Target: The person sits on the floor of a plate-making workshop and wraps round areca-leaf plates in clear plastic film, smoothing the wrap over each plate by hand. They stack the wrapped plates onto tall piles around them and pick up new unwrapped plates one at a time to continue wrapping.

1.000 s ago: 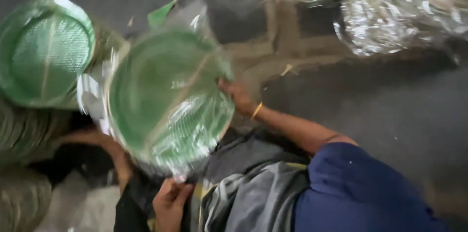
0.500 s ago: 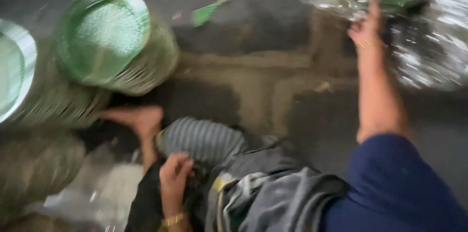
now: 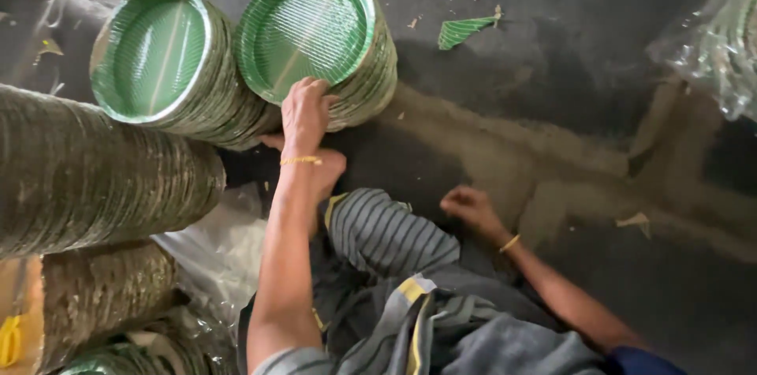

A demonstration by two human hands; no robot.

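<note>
Grasping with curled fingers, the left hand (image 3: 306,113) rests on the lower rim of a stack of green plates (image 3: 315,28) lying on its side, its fingertips pressed against the rim where the green face meets the ribbed edge of the pile. Whether the fingers actually clamp the rim or only press on it cannot be told. A thin yellow bangle (image 3: 300,160) circles the wrist just below the hand.

Immediately to the left of the grip lies a second stack of green plates (image 3: 154,52), also on its side and touching the first stack. Below and further left of the hand runs a long roll of stacked plates (image 3: 95,170) seen edge-on, brownish-green, with another such roll (image 3: 102,296) beneath it and crumpled clear plastic (image 3: 225,253) between these rolls and the forearm.

Well to the right of and below the grip, the right hand (image 3: 471,205) lies with fingers loosely bent and holding nothing, touching the dark floor (image 3: 552,67). It is bounded on its left by a bent knee in grey striped cloth (image 3: 390,233). Up and to the right of the grip, a torn green scrap (image 3: 465,29) lies on the floor. At the far right edge, plates wrapped in clear film (image 3: 721,44) are partly in view.
</note>
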